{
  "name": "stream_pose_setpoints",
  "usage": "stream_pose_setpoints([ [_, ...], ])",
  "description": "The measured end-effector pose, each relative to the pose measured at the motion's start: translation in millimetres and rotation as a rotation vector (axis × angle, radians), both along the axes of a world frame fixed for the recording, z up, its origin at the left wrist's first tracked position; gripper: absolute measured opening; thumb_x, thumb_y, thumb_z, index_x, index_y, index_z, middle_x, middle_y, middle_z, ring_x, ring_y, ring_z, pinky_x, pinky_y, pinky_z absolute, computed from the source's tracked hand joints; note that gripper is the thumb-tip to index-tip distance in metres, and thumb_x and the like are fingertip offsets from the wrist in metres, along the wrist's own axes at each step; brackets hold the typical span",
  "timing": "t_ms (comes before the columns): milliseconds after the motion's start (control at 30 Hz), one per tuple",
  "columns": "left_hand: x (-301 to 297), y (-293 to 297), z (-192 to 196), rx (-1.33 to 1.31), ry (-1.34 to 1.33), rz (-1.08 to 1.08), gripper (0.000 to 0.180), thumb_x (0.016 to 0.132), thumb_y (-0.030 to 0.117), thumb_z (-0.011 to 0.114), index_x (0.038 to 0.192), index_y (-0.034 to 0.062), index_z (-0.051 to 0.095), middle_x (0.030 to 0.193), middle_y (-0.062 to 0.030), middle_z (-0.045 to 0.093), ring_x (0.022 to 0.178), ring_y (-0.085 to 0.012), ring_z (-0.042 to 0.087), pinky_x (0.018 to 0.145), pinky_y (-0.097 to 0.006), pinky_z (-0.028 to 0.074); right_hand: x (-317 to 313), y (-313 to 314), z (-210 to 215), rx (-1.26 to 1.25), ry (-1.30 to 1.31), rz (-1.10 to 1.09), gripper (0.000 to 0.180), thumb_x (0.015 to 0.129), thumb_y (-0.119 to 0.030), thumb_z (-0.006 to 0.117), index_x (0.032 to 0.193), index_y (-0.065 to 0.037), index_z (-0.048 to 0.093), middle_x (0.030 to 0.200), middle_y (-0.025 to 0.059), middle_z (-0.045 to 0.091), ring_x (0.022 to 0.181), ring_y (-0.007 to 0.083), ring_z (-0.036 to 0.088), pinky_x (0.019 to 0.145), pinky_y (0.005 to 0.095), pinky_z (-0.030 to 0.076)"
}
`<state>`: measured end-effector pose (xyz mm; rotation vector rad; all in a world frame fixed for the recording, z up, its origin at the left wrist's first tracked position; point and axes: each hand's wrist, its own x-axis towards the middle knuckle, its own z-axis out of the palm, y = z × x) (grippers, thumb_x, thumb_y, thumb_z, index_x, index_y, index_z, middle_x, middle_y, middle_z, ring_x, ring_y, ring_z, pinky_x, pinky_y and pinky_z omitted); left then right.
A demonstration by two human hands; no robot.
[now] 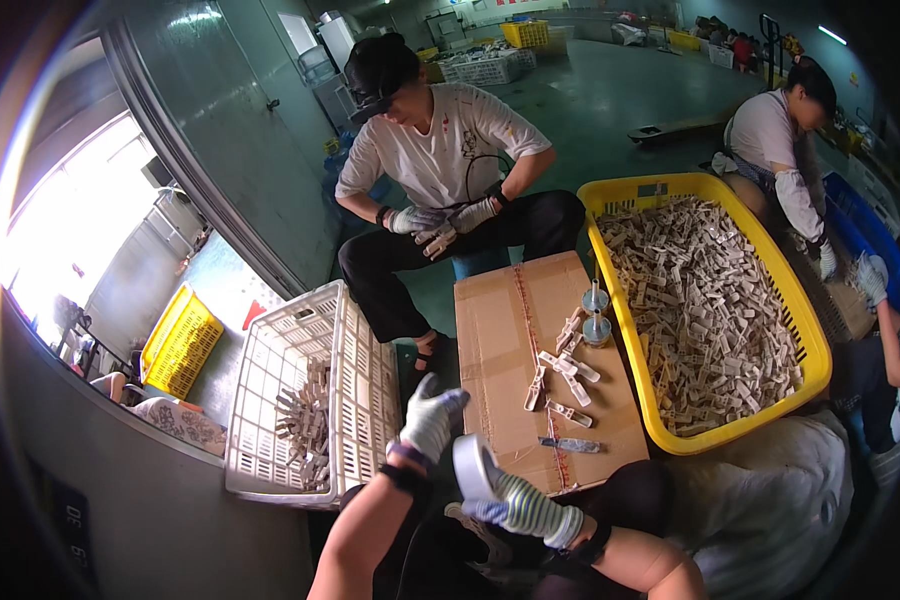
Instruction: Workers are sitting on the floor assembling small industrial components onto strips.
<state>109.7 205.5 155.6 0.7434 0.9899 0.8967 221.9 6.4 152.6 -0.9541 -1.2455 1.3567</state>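
Observation:
My right hand (523, 507), in a striped knit glove, grips a roll of whitish tape (473, 468) at the near left corner of a cardboard box (495, 370). Just left of the box, my gloved left hand (431, 420) is raised with its fingers stretched out and nothing in them. Several pale clips (570, 375), shaped like clothespins, lie scattered over the box top. Nearer to me on it is a flat grey strip-like piece (570, 445). Two small clear containers with bluish tops (596, 328) stand at its right edge.
A yellow basket (815, 370) heaped with clips stands on the right; a white crate (360, 410) holding fewer sits on the left. Across the box, a seated person (440, 150) handles clips with gloved hands. Others work at far right. A whitish sack (770, 510) lies near right.

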Motion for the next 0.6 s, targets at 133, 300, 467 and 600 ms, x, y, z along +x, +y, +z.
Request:
stream_pose_setpoints([
  [133,4,61,2,0.139,0.14,0.026,0.05,0.081,-0.004,0.069,0.126,0.0063,0.05,0.099,-0.0058,0.065,0.085,-0.0177,0.065,0.076,-0.031,0.055,0,-23,30,-0.054,0.308,0.238,0.049,0.09,-0.017,0.068,0.132,-0.002,0.045,0.118,0.0082,0.062,0.11,0.016,0.059,0.096,0.0323,0.046],
  [300,12,81,9,0.006,0.171,-0.043,0.084,0.081,-0.004,0.067,0.146,0.0262,0.024,0.111,-0.0056,0.056,0.092,-0.0231,0.063,0.076,-0.041,0.053,2,-36,21,-0.084,0.32,0.153,0.05,0.09,-0.015,0.067,0.133,-0.003,0.044,0.121,0.009,0.061,0.112,0.0172,0.058,0.098,0.0329,0.046],
  [467,19,76,3,0.076,0.234,-0.078,0.103,0.084,0.002,0.067,0.152,0.0359,-0.001,0.123,-0.0112,0.056,0.105,-0.0266,0.062,0.089,-0.044,0.047,9,-38,31,-0.135,0.419,0.135,0.052,0.09,-0.021,0.068,0.134,-0.003,0.044,0.121,0.0099,0.061,0.113,0.0164,0.057,0.098,0.0318,0.045],
  [600,31,86,-2,0.032,0.29,-0.13,0.103,0.08,0.019,0.075,0.153,0.0269,0.003,0.124,-0.0069,0.056,0.107,-0.0255,0.06,0.1,-0.047,0.033,20,-32,38,-0.145,0.454,0.093,0.056,0.091,-0.029,0.067,0.133,-0.001,0.045,0.119,0.0096,0.062,0.11,0.0157,0.058,0.095,0.03,0.046],
])
